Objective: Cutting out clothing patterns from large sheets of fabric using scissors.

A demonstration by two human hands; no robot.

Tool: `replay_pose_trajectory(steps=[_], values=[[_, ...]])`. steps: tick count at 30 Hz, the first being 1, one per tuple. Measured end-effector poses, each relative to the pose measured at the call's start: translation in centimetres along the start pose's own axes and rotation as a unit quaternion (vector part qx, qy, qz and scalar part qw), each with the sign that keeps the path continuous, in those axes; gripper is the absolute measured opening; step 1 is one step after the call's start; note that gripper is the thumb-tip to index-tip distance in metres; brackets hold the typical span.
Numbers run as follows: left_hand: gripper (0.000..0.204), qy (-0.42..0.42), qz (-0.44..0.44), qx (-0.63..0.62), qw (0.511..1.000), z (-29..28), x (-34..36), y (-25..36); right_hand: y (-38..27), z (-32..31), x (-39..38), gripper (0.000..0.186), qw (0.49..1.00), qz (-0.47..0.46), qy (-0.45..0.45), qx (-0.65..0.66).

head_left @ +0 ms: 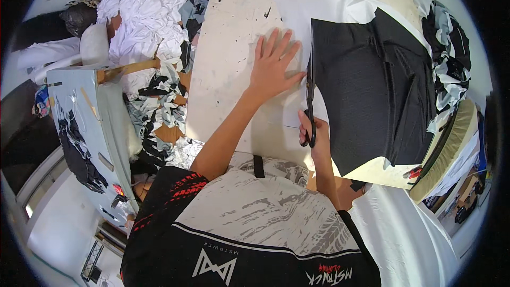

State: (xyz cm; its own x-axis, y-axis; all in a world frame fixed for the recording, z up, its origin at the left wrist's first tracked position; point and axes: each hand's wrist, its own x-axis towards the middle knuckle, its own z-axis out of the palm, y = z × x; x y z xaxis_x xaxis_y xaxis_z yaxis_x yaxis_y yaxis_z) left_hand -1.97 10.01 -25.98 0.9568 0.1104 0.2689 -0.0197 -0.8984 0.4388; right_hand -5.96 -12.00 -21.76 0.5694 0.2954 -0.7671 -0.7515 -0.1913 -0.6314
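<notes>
Head view: at the far left stands a pale blue side table (101, 133), with a bunch of crumpled black cloth (77, 151) lying on its top. Behind it rises a big heap of white fabric (151, 16), and black, white and grey offcuts (151, 111) are strewn between that side table and the cream worktable (234, 37). On the worktable the left hand (273, 66) lies palm down, fingers spread wide and gripping nothing, its thumb tip just beside the blades of the scissors. A thin white sheet (295, 10) shows next to its fingertips and runs under the black fabric panel (372, 90). Black-handled scissors (311, 95) point away from the person, their long blades along the panel's left edge; whether the blades are parted or together, I cannot tell. The right hand (319, 135) is closed around the handles, near the panel's curved lower left edge. The panel itself is spread over the right part of the worktable, with a few creases running down it. Below it, toward the lower right, hangs smooth white cloth (398, 223). Farther right are a khaki padded board (446, 154) and, above it, a pile of mixed scraps (446, 48).
</notes>
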Motion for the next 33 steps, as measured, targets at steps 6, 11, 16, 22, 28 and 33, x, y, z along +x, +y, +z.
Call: replay_pose_trajectory(steps=[6,11,16,22,28,33], values=[[0.076,-0.009,0.003,0.014,1.0,0.0,0.1,0.0,0.1,-0.7,0.6,0.047,1.0,-0.012,-0.004,0.006],[0.077,-0.001,0.006,0.007,1.0,0.1,0.1,0.0,-1.1,-0.6,1.8,0.047,0.999,-0.02,-0.015,0.022],[0.077,-0.003,0.008,0.016,1.0,-0.1,0.2,0.1,-1.7,-0.3,2.5,0.046,0.999,-0.015,-0.022,0.022],[0.077,-0.002,0.008,0.006,1.0,-0.1,0.1,0.2,-1.9,-0.2,2.4,0.047,1.0,-0.007,-0.002,-0.003],[0.077,0.004,0.016,0.009,1.0,-0.1,0.3,0.0,-4.5,-0.4,4.2,0.047,0.997,-0.047,-0.055,0.04],[0.077,-0.012,0.008,0.017,1.0,-0.5,0.5,0.3,-6.4,0.2,4.9,0.049,0.998,-0.061,-0.024,0.011]])
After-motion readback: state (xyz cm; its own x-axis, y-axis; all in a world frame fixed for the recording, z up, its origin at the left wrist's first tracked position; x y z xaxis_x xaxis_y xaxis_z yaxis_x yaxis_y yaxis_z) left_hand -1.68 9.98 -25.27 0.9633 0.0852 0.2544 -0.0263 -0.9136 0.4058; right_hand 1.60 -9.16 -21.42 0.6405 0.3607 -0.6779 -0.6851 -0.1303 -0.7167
